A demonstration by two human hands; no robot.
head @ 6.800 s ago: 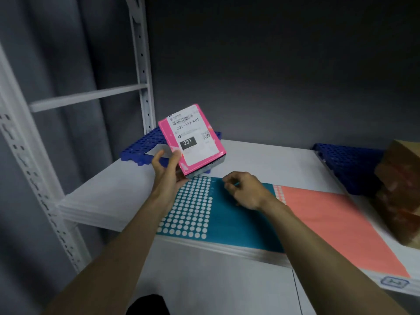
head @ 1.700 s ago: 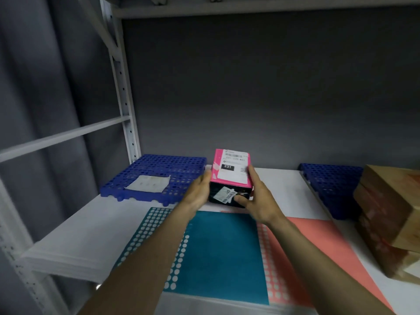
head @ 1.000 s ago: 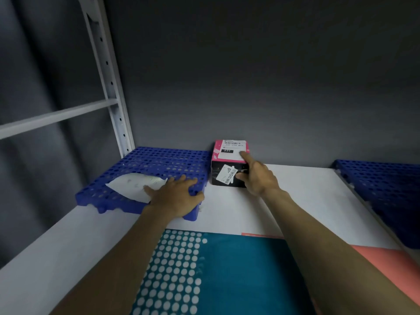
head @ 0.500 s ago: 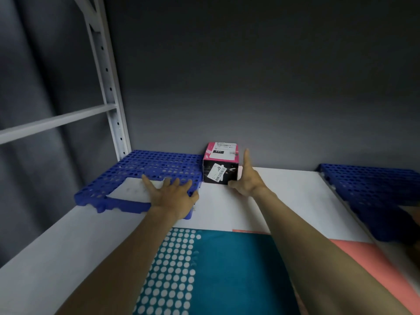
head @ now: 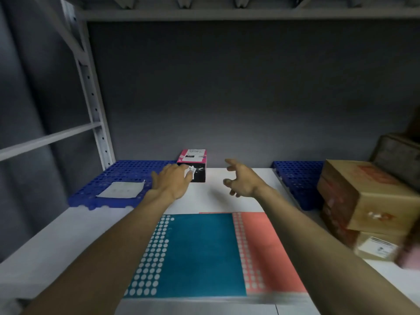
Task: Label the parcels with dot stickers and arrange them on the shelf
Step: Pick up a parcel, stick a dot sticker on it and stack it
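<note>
Pink-topped parcel [head: 192, 164] standing on the white shelf board [head: 68, 235], just above frame centre, hard against the grey back wall [head: 227, 87]. White shipping label on the pink top face, black front face with a smaller tilted white label. Just to the right of a blue perforated plastic pallet [head: 122, 176] in the middle left of the frame; whether box and pallet touch, cannot tell.

Left hand [head: 171, 181] left of centre, palm down, fingers straight and loosely together, fingertips [head: 187, 176] overlapping the lower left corner of the parcel's front; actual contact not clear. Nothing gripped.

Right hand [head: 242, 178] right of centre, raised off the shelf board, fingers spread and slightly bent, holding nothing, apart from the parcel.

White backing sheet [head: 121, 189] lying flat on the blue pallet. Second blue pallet [head: 297, 183] at middle right. Teal dot-sticker sheet [head: 195, 255] in the lower centre, white dots left in columns along its left edge, overlapping a coral dot-sticker sheet [head: 263, 253] on its right. Stack of brown cardboard boxes [head: 363, 201] at the right edge, the lowest one bearing a white label. White perforated upright [head: 95, 123] at upper left, underside of the next shelf [head: 227, 10] across the top.
</note>
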